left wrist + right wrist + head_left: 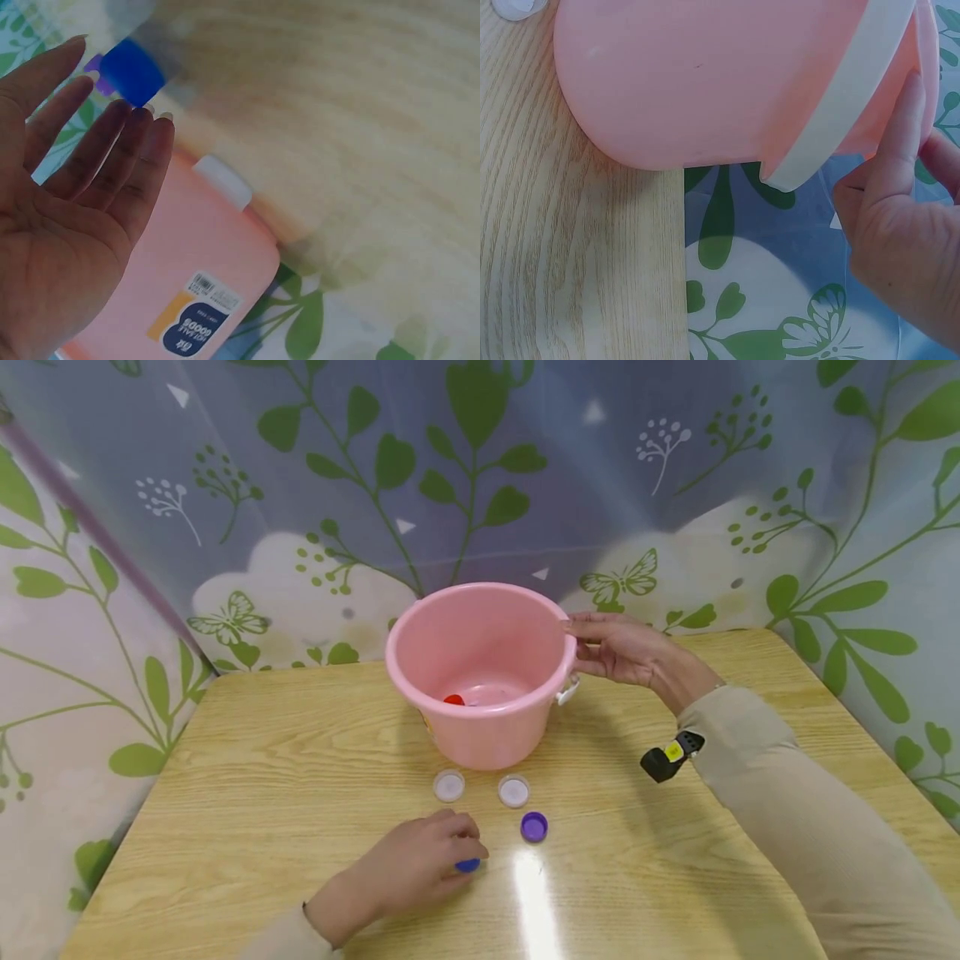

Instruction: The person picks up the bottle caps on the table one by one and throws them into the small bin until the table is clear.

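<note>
The small blue plastic bottle cap [468, 864] lies on our wooden desk [262, 793], pinched by our left hand [420, 864]. Our right hand [630, 647] grips the pink plastic bucket [480, 672]. We think lifting comes next, so pinch tight.

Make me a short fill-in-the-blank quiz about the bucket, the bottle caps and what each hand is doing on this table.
1. The right hand holds the rim of the ____ bucket.
2. The left hand pinches a ____ cap on the table.
3. Inside the bucket lies a ____ cap.
4. The number of clear caps before the bucket is ____.

Missing words: pink; blue; red; two
</note>
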